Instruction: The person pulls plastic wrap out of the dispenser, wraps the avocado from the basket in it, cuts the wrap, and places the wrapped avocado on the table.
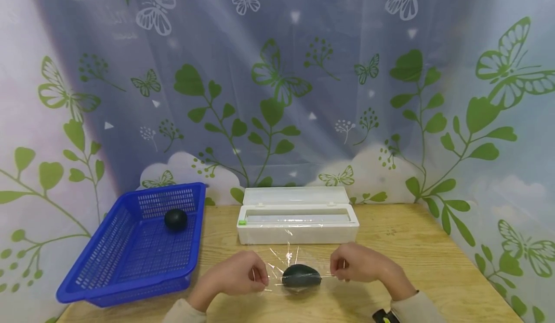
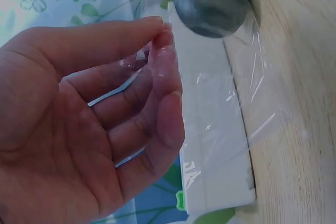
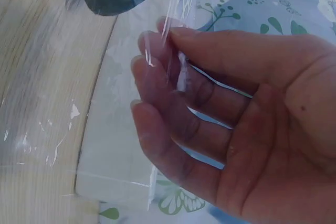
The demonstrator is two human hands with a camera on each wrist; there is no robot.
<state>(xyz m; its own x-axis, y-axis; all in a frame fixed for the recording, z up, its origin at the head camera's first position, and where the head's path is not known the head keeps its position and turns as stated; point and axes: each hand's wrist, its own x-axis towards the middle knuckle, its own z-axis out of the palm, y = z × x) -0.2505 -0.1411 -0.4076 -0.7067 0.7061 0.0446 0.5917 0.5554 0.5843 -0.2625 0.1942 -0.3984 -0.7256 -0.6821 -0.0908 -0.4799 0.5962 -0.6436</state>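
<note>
Near the middle of the table (image 1: 399, 226), at its near side, a dark green fruit (image 1: 301, 277) lies sideways between a person's left hand (image 1: 238, 272) and right hand (image 1: 364, 264), touching neither, with clear film (image 1: 273, 268) spread about it and drawn out to both sides. The left hand pinches its end of the film between thumb and forefinger, the other fingers (image 2: 169, 119) loosely bent with gaps between them; the right hand pinches the opposite end the same way, its remaining fingers curved and spread a little. Whether the fruit bears on the wood or hangs slightly in the film, I cannot tell, nor how much film passes beneath it. Just beyond, a white film dispenser (image 1: 299, 236) stands lengthwise from left to right with its lid (image 1: 297, 196) tipped back on the far side. Far to the left, a blue basket (image 1: 198, 236) holds a second dark fruit (image 1: 175, 220) toward its far right corner. My reading is that the step in hand is wrapping: the sheet is being held taut around the fruit. The next move would call for keeping both pinches firm, bringing the ends snugly against the fruit and tucking them under without letting the film cling to itself.
</note>
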